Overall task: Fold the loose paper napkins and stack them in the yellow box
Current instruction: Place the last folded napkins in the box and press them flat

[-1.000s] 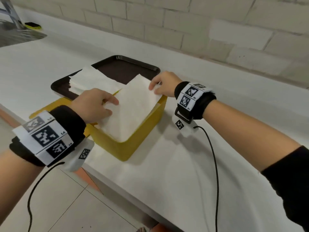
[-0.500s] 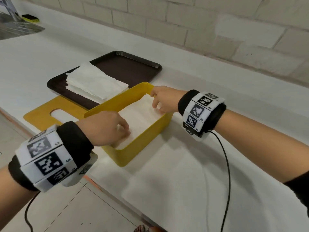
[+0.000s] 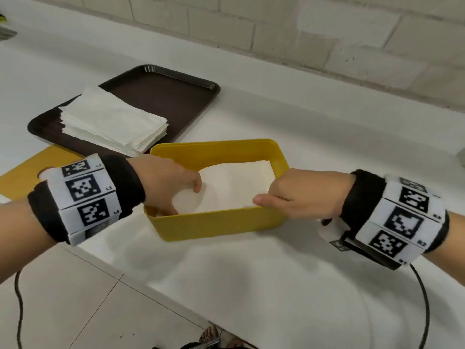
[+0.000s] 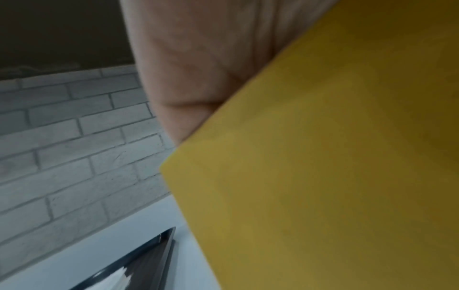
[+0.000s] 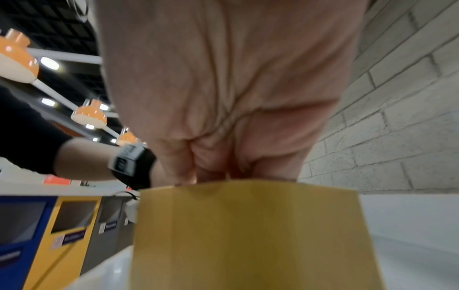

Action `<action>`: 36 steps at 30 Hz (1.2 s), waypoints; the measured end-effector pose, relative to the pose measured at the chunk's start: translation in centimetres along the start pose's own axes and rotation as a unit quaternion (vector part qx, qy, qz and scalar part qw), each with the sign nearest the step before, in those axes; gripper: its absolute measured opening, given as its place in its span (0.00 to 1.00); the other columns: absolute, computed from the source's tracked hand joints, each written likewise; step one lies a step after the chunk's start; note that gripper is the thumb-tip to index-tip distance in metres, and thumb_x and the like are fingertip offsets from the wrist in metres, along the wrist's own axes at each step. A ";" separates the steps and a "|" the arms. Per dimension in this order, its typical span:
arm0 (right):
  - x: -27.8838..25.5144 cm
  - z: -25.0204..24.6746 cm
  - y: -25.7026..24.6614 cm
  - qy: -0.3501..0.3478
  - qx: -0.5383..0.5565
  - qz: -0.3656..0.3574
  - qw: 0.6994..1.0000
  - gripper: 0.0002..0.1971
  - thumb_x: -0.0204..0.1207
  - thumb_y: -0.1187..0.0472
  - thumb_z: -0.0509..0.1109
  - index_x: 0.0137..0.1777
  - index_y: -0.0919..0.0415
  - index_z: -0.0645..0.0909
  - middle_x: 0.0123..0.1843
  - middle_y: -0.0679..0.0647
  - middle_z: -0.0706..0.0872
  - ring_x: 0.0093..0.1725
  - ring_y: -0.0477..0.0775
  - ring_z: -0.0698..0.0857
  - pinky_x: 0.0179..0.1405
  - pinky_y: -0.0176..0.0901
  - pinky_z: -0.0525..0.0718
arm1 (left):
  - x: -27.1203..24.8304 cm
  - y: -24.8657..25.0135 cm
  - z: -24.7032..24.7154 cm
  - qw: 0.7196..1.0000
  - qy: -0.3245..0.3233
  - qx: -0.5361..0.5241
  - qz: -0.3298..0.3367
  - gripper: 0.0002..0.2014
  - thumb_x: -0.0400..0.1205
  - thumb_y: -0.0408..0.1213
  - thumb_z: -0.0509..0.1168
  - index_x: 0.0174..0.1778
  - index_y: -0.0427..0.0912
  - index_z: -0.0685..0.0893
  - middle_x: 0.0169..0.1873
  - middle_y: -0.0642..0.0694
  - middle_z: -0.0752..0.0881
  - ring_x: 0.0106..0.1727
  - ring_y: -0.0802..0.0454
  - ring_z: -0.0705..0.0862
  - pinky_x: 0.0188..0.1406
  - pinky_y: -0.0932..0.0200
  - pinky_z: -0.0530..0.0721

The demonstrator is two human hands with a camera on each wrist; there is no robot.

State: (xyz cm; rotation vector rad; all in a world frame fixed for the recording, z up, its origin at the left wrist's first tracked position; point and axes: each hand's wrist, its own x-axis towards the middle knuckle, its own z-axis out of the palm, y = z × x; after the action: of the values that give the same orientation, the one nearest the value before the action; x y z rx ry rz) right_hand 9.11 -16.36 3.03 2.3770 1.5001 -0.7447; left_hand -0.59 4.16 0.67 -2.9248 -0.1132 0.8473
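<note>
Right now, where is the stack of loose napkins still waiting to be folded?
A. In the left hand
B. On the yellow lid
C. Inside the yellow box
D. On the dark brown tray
D: the napkin stack lies on the dark brown tray, behind the yellow box.

Count: 1 yellow box (image 3: 216,224), 1 folded napkin (image 3: 234,190) visible inside it, 1 yellow lid (image 3: 30,170), 1 brown tray (image 3: 163,96). 1 stack of napkins (image 3: 113,122) on the tray, sheet count unreadable. 2 hands: left hand (image 3: 163,185), right hand (image 3: 302,195).
</note>
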 end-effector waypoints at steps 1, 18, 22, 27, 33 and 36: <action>-0.6 0.3 -0.1 -0.003 0.008 -0.001 1.000 0.29 0.84 0.44 0.42 0.30 0.64 0.66 0.28 0.55 0.70 0.27 0.50 0.67 0.30 0.36 0.66 | 0.4 0.0 -0.3 1.000 0.007 0.006 0.009 0.29 0.73 0.58 0.69 0.68 0.67 0.66 0.60 0.56 0.79 0.58 0.54 0.78 0.61 0.56 0.79; 2.0 -1.0 0.2 -0.205 -0.170 -0.012 0.964 0.24 0.86 0.50 0.44 0.80 0.38 0.45 0.84 0.47 0.41 0.81 0.56 0.56 0.75 0.44 0.58 | 0.8 3.1 -1.9 0.985 -0.114 -0.126 0.012 0.42 0.73 0.74 0.40 0.79 0.55 0.65 0.78 0.52 0.68 0.77 0.49 0.67 0.78 0.51 0.61; 2.9 -0.6 -0.3 -0.227 -0.224 -0.011 0.948 0.25 0.87 0.50 0.43 0.80 0.37 0.39 0.84 0.49 0.38 0.74 0.57 0.67 0.62 0.41 0.67 | 1.4 4.2 -1.5 0.983 -0.147 -0.096 -0.059 0.38 0.77 0.70 0.36 0.82 0.55 0.46 0.81 0.47 0.60 0.80 0.44 0.61 0.79 0.51 0.55; 2.4 -0.1 -0.1 -0.209 -0.244 -0.013 0.947 0.28 0.86 0.50 0.49 0.79 0.35 0.37 0.83 0.48 0.35 0.75 0.60 0.67 0.66 0.45 0.70 | 0.7 4.4 -1.8 0.980 -0.129 -0.127 -0.077 0.36 0.78 0.68 0.38 0.82 0.57 0.49 0.81 0.47 0.60 0.80 0.45 0.60 0.77 0.53 0.55; 0.4 -0.3 -0.3 -0.204 -0.225 -0.008 0.953 0.24 0.86 0.52 0.49 0.79 0.37 0.51 0.84 0.53 0.46 0.76 0.58 0.65 0.65 0.42 0.67 | -0.9 4.4 -1.9 0.975 -0.120 -0.177 -0.055 0.53 0.59 0.75 0.32 0.80 0.56 0.62 0.80 0.56 0.61 0.81 0.52 0.59 0.81 0.52 0.52; 0.8 0.6 -0.7 -0.205 -0.234 -0.011 0.950 0.23 0.86 0.53 0.48 0.80 0.43 0.54 0.84 0.52 0.52 0.73 0.56 0.69 0.51 0.38 0.65 | -0.6 4.4 -1.3 0.966 -0.123 -0.212 -0.083 0.57 0.58 0.83 0.33 0.77 0.54 0.67 0.79 0.52 0.65 0.80 0.50 0.62 0.81 0.49 0.53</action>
State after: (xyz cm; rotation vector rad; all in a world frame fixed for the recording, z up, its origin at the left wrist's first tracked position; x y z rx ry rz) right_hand 8.63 -15.67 2.15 1.7347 1.3417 -0.7302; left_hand -0.19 -0.36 1.56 -3.1062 -0.6240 1.2921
